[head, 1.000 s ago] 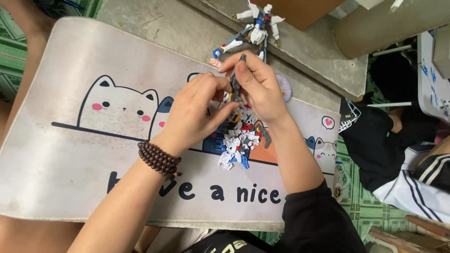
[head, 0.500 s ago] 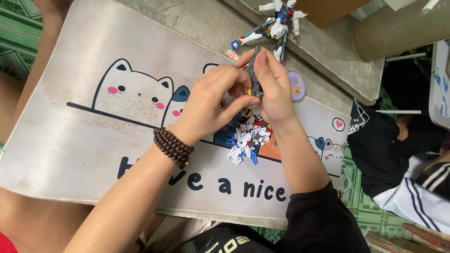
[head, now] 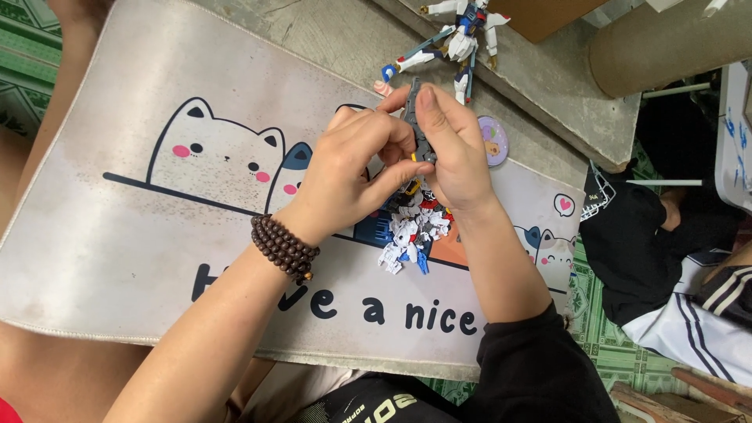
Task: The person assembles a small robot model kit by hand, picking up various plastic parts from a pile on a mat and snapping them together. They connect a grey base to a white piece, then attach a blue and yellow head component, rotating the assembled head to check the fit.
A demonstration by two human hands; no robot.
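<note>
1. Since the earlier frames both hands have drifted slightly toward the far edge of the mat, and the view has closed in a little; the grip looks the same.
2. Counted: two hands at work, one grey part between them, one pile of small loose pieces, one finished toy robot, one round sticker, one bead bracelet.
3. The grey part (head: 417, 125) (a narrow, dark strip of plastic) stands nearly upright between the hands. The right hand (head: 454, 153) has its fingers pressed together along the strip's right side, thumb against it. The left hand (head: 356, 168) pinches it from the left, with fingertips curled in at its lower end beside a small yellow bit.
4. The pile of pieces (head: 411, 231), white, blue and red, lies on the mat just under the hands.
5. The bracelet (head: 283, 249) of dark beads sits on the left wrist.
6. The mat (head: 117, 211) is pale with cartoon cats and lies on a concrete slab (head: 548, 78); the toy robot (head: 458, 35) lies there, the sticker (head: 493, 141) nearby.
7. Another person's sleeve (head: 689, 313), white with dark stripes, shows at the right over green patterned flooring.
</note>
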